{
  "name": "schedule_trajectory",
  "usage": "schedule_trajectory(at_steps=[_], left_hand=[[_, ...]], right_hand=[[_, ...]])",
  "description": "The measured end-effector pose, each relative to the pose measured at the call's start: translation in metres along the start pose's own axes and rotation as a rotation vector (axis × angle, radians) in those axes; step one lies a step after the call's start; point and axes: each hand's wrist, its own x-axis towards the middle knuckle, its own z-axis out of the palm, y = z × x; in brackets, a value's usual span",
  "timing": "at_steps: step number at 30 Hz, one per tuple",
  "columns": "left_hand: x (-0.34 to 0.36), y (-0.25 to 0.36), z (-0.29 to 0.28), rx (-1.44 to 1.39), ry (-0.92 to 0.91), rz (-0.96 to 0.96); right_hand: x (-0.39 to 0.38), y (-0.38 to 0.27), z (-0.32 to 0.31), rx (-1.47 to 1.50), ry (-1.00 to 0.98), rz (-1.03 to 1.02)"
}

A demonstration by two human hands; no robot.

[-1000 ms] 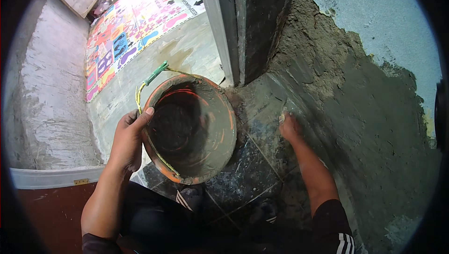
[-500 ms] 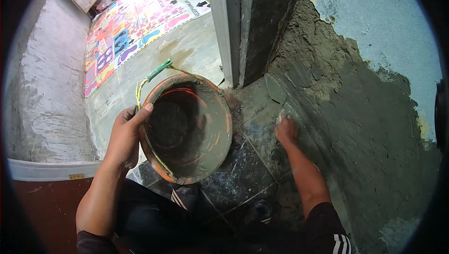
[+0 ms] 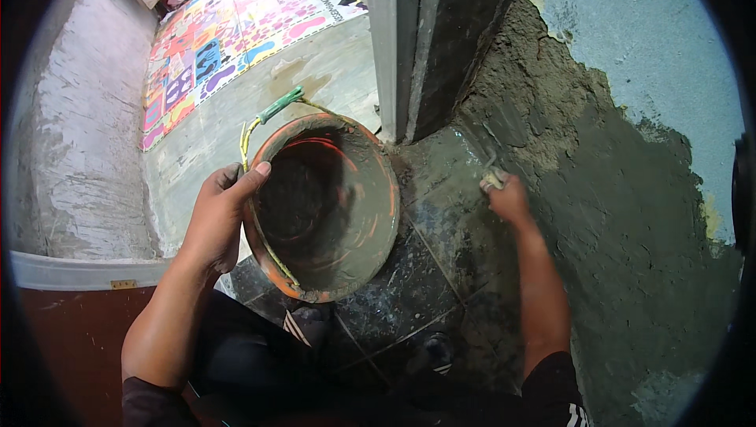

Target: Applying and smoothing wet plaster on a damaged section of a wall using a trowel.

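My left hand [image 3: 236, 191] is closed on the left rim of an orange bucket [image 3: 362, 222] coated with grey mortar, its dark inside facing up. A yellow cord handle with a green grip [image 3: 279, 103] rises over the bucket's back. My right hand [image 3: 508, 195] is closed on the pale handle of a trowel [image 3: 490, 175], whose blade lies against the wet mortar at the base of the right wall and is hard to make out. Above and right of that hand, rough and smoothed grey mortar [image 3: 614, 207] covers the wall's lower part, below pale blue paint [image 3: 630, 33].
A dark door frame [image 3: 441, 41] stands behind the bucket. Beyond it lie bare concrete and a colourful patterned mat [image 3: 213, 49]. Dark tiles [image 3: 402, 285] are under me, a rendered low wall [image 3: 98, 136] is at left, and a reddish-brown door panel [image 3: 71, 332] is at lower left.
My right hand and trowel have shifted up and to the right along the wall's base, the blade angle changing. My left hand and the bucket sit slightly higher in the picture.
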Motion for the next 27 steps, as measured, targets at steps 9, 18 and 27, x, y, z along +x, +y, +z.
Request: schedule_trajectory(at_steps=[9,18,27], left_hand=[[-0.003,0.000,-0.007,-0.011,-0.027,0.000],[-0.001,-0.002,-0.012,0.062,-0.038,-0.014],[-0.002,0.000,-0.012,0.009,-0.054,-0.015]], right_hand=[[-0.040,0.002,-0.014,-0.174,0.141,-0.226],[-0.016,0.053,0.059,-0.323,0.000,-0.127],[-0.007,0.036,0.038,-0.252,0.006,-0.031]])
